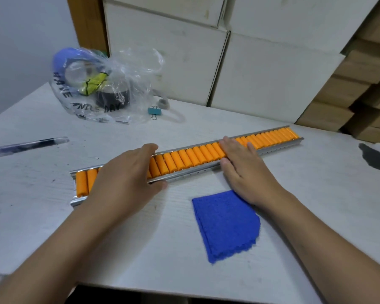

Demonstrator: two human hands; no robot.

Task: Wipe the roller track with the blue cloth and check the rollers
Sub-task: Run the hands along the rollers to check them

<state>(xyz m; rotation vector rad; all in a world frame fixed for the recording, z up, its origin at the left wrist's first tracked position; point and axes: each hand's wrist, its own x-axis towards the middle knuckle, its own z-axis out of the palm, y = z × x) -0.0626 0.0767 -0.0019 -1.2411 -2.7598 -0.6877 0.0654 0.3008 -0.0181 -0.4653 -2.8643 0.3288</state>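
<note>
A long metal roller track [185, 172] with several orange rollers [193, 155] lies slanted across the white table, its left end nearer to me. My left hand [127, 178] clasps the track near its left end, fingers over the far rail and thumb on the near rail. My right hand [241, 165] lies flat on the rollers around the middle, fingers spread, thumb against the near rail. The folded blue cloth [226, 224] rests on the table in front of the track, just below my right wrist, and neither hand holds it.
A clear plastic bag [101, 86] with tape rolls sits at the back left, a teal binder clip [154, 111] beside it. A pen [26, 145] lies at the far left. White boxes [261, 73] stand behind the table. A dark stain [374, 157] marks the right side.
</note>
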